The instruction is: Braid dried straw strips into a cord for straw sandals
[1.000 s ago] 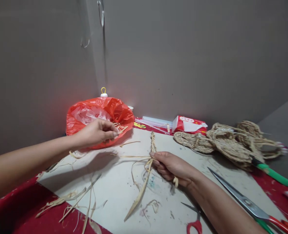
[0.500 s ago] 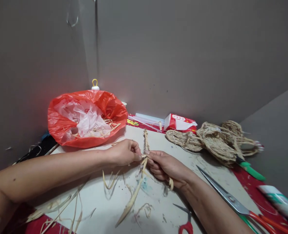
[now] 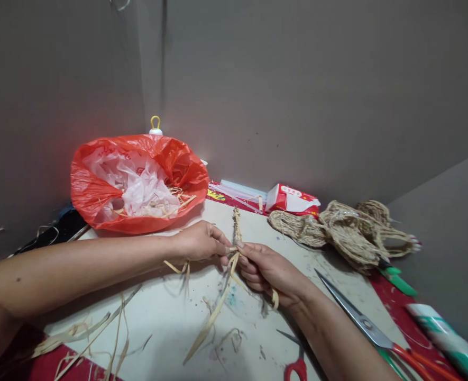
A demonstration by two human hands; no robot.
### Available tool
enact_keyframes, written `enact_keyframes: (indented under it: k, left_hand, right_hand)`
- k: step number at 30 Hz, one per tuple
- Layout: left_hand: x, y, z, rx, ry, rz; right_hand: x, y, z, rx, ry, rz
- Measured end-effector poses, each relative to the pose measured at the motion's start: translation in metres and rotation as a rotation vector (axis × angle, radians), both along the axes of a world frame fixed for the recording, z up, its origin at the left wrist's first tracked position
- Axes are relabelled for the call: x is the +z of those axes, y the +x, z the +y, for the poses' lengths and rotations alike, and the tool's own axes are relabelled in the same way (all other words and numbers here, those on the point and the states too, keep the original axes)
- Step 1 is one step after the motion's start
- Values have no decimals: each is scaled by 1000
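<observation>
My left hand (image 3: 200, 243) and my right hand (image 3: 263, 267) meet at the middle of the white board (image 3: 170, 317). Both pinch pale straw strands (image 3: 213, 315) at the near end of a thin twisted straw braid (image 3: 237, 225) that runs away from me. Loose strand ends hang down from both hands onto the board. A short strand sticks out behind my right palm. More straw scraps (image 3: 83, 333) lie near my left forearm.
A red plastic bag (image 3: 138, 182) holding white plastic and straw sits at the back left. Coiled straw rope bundles (image 3: 345, 233) lie back right, a red box (image 3: 291, 200) behind. Large scissors (image 3: 360, 317) and small red-handled scissors (image 3: 295, 357) lie to the right. Grey walls enclose the corner.
My left hand left the red bag, came to the braid and took hold of strands beside my right hand. The view shifted slightly.
</observation>
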State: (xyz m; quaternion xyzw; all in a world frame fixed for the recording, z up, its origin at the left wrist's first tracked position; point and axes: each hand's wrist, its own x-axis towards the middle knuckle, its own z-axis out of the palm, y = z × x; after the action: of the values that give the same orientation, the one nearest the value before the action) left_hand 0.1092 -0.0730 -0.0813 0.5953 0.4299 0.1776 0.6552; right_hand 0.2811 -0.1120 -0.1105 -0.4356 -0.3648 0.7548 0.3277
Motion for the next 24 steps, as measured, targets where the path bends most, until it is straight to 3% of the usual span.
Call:
enact_keyframes:
  k: [9,18,21,24]
  left_hand:
    - [0,1,6,-31,78,149]
    - [17,2,3,-95,-52,109]
    - [14,8,-4,-51,-77,54]
    - [6,17,-15,74,-125,-14]
  right_hand:
    - [-1,-5,-2,12,100,-79]
    - [1,-15,-5,-106,236,-293]
    - [3,-19,-6,-153,187,-265]
    - [4,-21,-8,-176,144,-202]
